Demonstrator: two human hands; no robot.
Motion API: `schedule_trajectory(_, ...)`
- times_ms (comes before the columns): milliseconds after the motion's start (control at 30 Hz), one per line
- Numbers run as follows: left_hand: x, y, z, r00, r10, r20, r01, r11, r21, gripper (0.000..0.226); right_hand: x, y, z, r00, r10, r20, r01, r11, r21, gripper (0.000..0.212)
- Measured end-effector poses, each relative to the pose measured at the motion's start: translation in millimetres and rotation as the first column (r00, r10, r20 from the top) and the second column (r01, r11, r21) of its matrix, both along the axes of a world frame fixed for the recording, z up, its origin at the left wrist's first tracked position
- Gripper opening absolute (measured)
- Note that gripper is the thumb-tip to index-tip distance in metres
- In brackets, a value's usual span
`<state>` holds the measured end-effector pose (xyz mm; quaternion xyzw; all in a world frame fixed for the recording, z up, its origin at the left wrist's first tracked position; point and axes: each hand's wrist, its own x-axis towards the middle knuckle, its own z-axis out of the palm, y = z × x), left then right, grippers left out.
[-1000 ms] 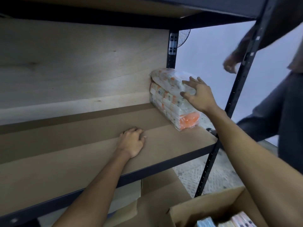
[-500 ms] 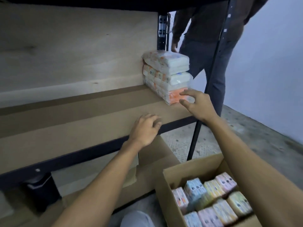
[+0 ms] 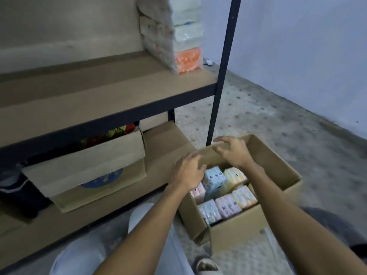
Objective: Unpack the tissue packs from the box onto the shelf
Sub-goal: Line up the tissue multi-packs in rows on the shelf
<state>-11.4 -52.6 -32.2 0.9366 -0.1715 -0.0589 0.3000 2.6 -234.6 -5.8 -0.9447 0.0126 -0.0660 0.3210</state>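
Note:
An open cardboard box [image 3: 278, 171] stands on the floor at the lower right, holding several pastel tissue packs [image 3: 228, 195] in blue, yellow and pink. My left hand [image 3: 186, 171] hovers over the box's near-left corner, fingers curled and apart, holding nothing. Above the box's far rim is my right hand [image 3: 232, 149], with its fingers spread and empty. A stack of wrapped tissue packs [image 3: 174, 34] sits at the right end of the brown shelf board [image 3: 89, 92], against the back panel.
A dark metal shelf post [image 3: 220, 76] rises just behind the box. On the lower shelf sits another cardboard box [image 3: 89, 169] with colourful contents, and a dark object at the far left. My knees show at the bottom. A speckled floor and white wall lie to the right.
Both hands have come down from the shelf to the box on the floor, and my view has tilted downward. The person behind the shelf is no longer in view.

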Motion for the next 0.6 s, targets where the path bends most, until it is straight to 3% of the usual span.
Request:
schedule_trajectory(233, 6.1, -29.2, -53.7, 0.958, 0.091, -0.271, -0.092, 0.996, 0.01, 0.042, 9.2, -17.3, -77.1, 0.984, 0.009, -0.176, -0.009, 1.0, -0.002, 0.043)
schedule_trajectory(367, 17.9, -43.3, -82.1, 0.928, 0.179, -0.327, -0.185, 0.983, 0.014, 0.036, 19.8, -16.8, -108.5, 0.98, 0.067, -0.186, -0.059, 0.997, 0.048, 0.031)
schedule_trajectory(600, 34.7, -60.5, -127.7, 0.82, 0.375, -0.433, -0.332, 0.927, 0.173, 0.062, 40.1, -20.4, -167.0, 0.957, 0.106, -0.271, -0.114, 0.993, -0.016, 0.049)
